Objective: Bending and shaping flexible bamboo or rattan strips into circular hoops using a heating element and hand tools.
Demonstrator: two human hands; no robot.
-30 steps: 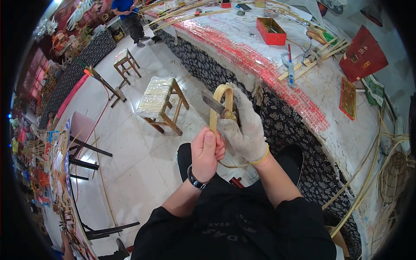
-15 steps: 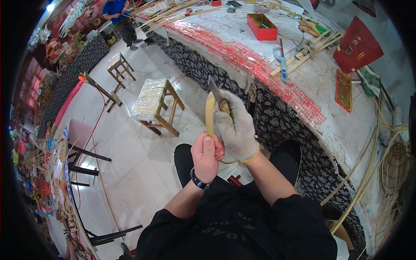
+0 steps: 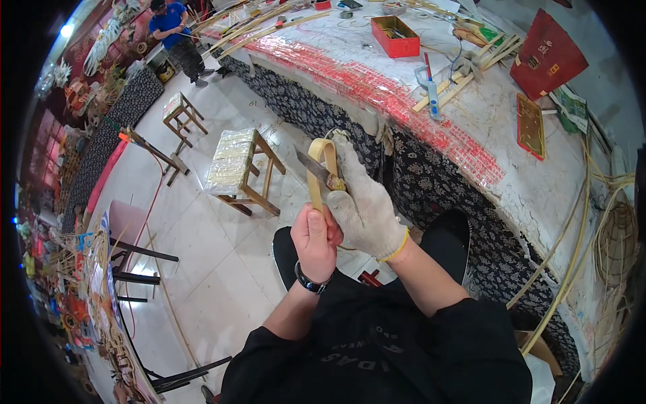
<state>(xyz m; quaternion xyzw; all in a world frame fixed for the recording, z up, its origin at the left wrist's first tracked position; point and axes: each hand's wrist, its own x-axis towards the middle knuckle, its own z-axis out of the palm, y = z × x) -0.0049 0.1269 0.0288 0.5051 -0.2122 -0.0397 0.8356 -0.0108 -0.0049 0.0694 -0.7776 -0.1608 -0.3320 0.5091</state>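
My left hand [image 3: 314, 244], bare with a dark watch at the wrist, is closed round the lower end of a pale bamboo strip [image 3: 313, 194]. The strip rises from the fist and bends over in a narrow loop toward my right hand [image 3: 369, 214], which wears a whitish work glove with a yellow cuff edge. In that glove sits a knife [image 3: 311, 166], its blade pointing up and left across the strip. The knife's handle is mostly hidden by the gloved fingers, and where the strip's far end lies cannot be made out.
A worktable with a red-patterned edge [image 3: 350, 79] runs along the right, bearing a red box [image 3: 396, 40], a blue-white tool [image 3: 432, 99] and bamboo strips [image 3: 449, 94]. Wooden stools [image 3: 232, 161] stand left of my hands. Another person [image 3: 173, 34] stands at the far left.
The bamboo strip, nearly straight before, is now bent into a loop. The knife blade has swung from pointing up to leaning left across the strip. Both hands keep their holds.
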